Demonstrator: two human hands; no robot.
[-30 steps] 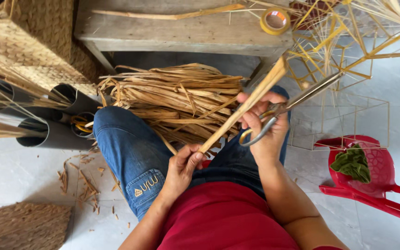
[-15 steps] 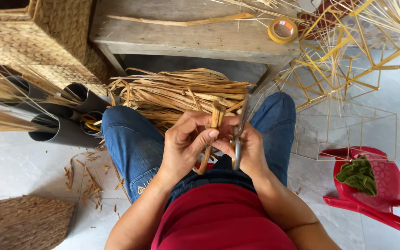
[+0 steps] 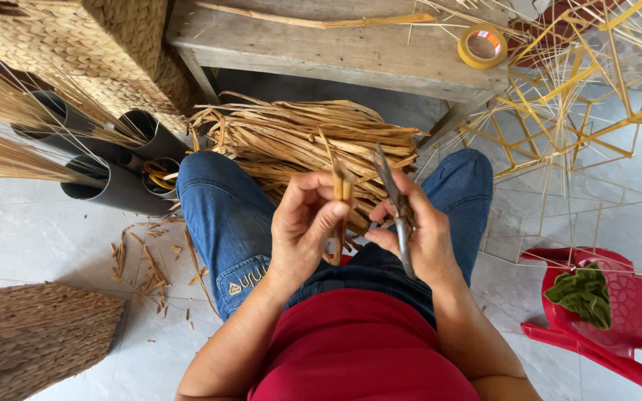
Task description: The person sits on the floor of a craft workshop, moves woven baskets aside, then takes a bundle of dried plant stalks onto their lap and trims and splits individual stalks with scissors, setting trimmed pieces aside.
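Note:
My left hand [image 3: 302,226] pinches a folded tan dried leaf strip [image 3: 341,194], held upright above my lap. My right hand [image 3: 419,232] grips a pair of metal scissors [image 3: 395,204], blades closed and pointing up and away, right beside the strip. A big heap of the same dried strips [image 3: 306,141] lies on the floor between my knees. I sit in blue jeans and a red shirt.
A wooden bench [image 3: 336,44] with a yellow tape roll [image 3: 482,45] stands ahead. Woven baskets [image 3: 76,44] and grey tubes [image 3: 113,186] holding stalks are at left. Yellow wire frames [image 3: 581,111] and a red plastic stool [image 3: 611,312] with green cloth sit right. Offcuts [image 3: 143,260] litter the tiles.
The long strip held out diagonally with the scissors a second ago is now short and folded. Both hands have drawn together over my lap, and the view has shifted slightly.

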